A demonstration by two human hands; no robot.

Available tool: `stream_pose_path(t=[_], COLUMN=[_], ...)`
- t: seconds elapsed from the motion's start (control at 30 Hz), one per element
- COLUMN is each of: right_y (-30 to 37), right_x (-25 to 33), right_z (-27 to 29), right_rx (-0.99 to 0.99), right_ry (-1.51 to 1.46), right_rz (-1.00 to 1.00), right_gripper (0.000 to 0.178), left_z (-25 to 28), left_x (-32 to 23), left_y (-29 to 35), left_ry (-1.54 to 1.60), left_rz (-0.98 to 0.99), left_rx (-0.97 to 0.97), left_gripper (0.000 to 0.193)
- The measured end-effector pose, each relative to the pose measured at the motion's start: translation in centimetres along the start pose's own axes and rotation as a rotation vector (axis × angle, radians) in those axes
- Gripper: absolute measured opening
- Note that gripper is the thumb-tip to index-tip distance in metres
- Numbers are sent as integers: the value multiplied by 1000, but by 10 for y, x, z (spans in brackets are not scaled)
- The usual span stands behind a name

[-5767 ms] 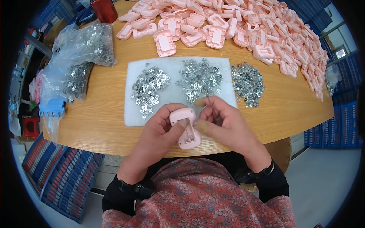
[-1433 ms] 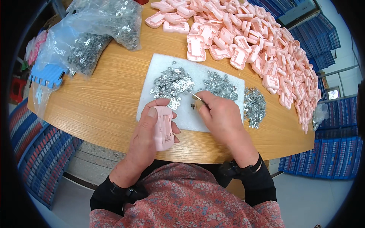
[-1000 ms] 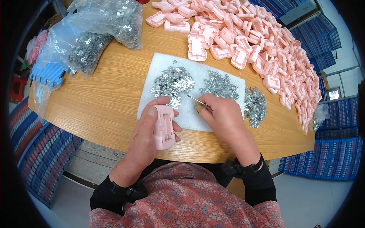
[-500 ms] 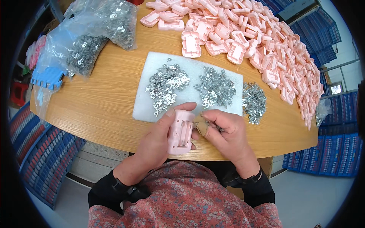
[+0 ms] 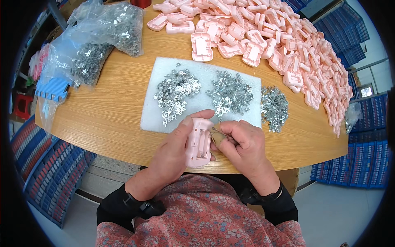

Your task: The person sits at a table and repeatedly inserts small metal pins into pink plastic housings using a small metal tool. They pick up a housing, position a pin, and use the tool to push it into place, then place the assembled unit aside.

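My left hand is closed around a pink plastic housing, upright above the table's near edge. A slotted battery compartment faces up, with metal springs inside. My right hand pinches a thin metal tool, perhaps tweezers; its tip is at the compartment's upper right edge. Something tan covers a fingertip of this hand. Beyond both hands, a white foam sheet carries two heaps of small metal contact pieces, a left heap and a right heap.
Another metal heap lies on the wooden table right of the foam. Pink housings pile up across the far right. Clear bags of metal parts and a blue foam piece are at far left. Blue racks stand around.
The view has shifted slightly. My right hand has turned a little, and more of the thin tool shows beside the housing. The left hand still grips the housing.
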State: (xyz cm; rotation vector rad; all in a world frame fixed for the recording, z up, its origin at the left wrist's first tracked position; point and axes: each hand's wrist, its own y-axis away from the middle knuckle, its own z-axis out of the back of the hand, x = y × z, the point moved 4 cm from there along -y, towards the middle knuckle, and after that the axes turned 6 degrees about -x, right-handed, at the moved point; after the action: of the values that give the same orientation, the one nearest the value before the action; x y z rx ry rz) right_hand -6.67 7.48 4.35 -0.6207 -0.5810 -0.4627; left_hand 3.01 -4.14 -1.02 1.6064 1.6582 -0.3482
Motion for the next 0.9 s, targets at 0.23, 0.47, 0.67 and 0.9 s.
stream_pose_path(t=[0.23,0.47,0.67,0.9], right_y=[3,9,8,14], right_x=[12,5,-6,-27], right_z=[-6,-3,0,-8], right_rx=[-57,48,-23,177], right_ry=[284,215,-174,-813], right_rz=[177,108,-240,-787], right_gripper=[21,32,26,17], left_z=[4,1,6,-6], left_x=[6,1,5,-1], left_y=[-5,-6,-6,1], left_ry=[-56,187,88,-93], left_rz=[28,68,65,21], left_rx=[-46,-83,19,-12], left_gripper=[56,54,60,52])
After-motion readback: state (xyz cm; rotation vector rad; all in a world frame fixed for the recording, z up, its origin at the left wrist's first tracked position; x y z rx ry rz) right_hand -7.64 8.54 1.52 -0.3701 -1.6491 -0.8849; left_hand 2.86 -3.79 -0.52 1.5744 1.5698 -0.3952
